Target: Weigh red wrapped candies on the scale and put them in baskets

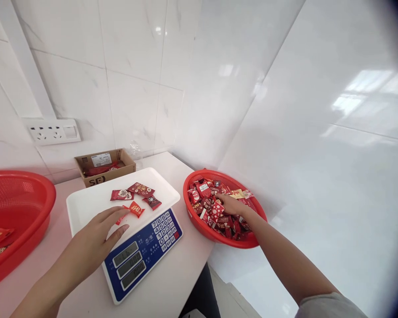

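Note:
My left hand [102, 229] reaches over the white tray [86, 207] of a digital weighing scale [142, 256]. Its fingers are stretched out and the thumb stands apart, close to a small red wrapped candy [120, 219]. Several more wrapped candies lie on the tray, among them an orange-red one [135, 209] and a dark red one [152, 202]. My right hand [231, 204] is down in a red plastic basket [199, 223] full of red candy packets. Its fingers are bent in among them, beside a polka-dot packet [216, 213]; whatever they grip is hidden.
Another red basket [36, 212] with a few packets stands at the left. Behind the scale, a cardboard box [128, 167] holds red packets. Tiled walls close off the back and right, with a power socket [55, 131]. The white table's [192, 260] right edge runs beneath the basket.

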A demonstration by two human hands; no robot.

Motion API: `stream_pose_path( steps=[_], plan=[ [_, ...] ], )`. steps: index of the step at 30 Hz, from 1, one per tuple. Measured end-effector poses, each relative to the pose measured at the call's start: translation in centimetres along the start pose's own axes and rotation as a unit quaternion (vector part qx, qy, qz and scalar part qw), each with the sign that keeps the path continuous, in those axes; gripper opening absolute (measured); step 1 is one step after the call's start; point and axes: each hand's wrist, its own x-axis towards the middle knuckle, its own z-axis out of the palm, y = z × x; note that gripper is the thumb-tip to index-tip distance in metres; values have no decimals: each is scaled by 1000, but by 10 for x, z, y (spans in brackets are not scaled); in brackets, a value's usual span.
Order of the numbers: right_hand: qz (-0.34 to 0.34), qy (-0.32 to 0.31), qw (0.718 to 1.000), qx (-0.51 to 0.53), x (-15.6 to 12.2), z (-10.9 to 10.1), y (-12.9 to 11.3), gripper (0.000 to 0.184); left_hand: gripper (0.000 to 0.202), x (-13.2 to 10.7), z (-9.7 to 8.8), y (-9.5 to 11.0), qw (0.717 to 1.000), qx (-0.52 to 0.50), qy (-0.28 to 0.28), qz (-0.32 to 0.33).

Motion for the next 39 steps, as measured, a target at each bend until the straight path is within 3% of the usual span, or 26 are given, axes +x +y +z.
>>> stream_pose_path(
  steps=[7,12,19,24,28,31,36,39],
  plan=[
    [43,20,999,0,1,4,-7,28,48,0,-2,3,1000,0,-24,-10],
    [65,48,997,15,2,0,-9,25,47,0,-3,2,1000,-1,-7,1],
    [70,152,981,97,-10,-17,-10,22,45,0,-4,3,1000,2,7,6],
    [60,257,949,175,-26,-32,-28,23,44,0,-2,2,1000,1,2,2],
    [12,305,920,245,-41,-40,-68,24,44,-1,-4,7,1000,-31,0,1],
    [-69,285,909,296,-49,-33,-114,22,43,-4,-8,19,996,-87,-8,1],
    [-225,179,884,368,-48,-1,-195,16,52,-12,-13,40,971,-236,-29,-29],
    [-267,122,862,413,-44,17,-229,10,48,-14,-15,46,952,-305,-18,-29]
  ],
)
